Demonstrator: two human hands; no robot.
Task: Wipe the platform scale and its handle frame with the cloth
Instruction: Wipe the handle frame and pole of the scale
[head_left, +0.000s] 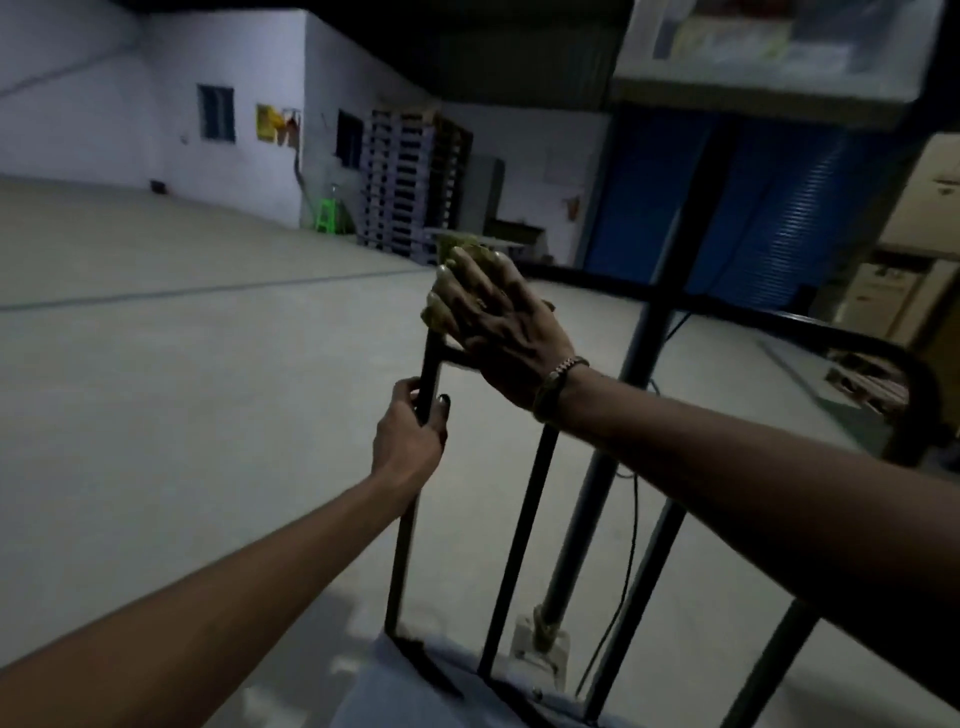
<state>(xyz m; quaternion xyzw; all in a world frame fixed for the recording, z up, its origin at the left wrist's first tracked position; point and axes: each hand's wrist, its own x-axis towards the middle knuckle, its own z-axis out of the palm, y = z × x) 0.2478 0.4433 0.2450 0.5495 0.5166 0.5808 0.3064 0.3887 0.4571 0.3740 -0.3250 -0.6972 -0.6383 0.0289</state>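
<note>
The room is a dim warehouse with a wide, pale concrete floor (182, 364) crossed by one dark line. The far walls (93, 104) are white and carry two small dark windows (215, 112) and a yellow poster (275, 123). A tall stack of pallets (410, 182) stands beside a green stool (327, 210). On the right is a blue roller shutter (779, 208).

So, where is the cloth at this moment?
In the head view, the yellow-green cloth sits centre frame under the right hand, pressed on the handle frame's top-left corner, above the left hand.
</note>
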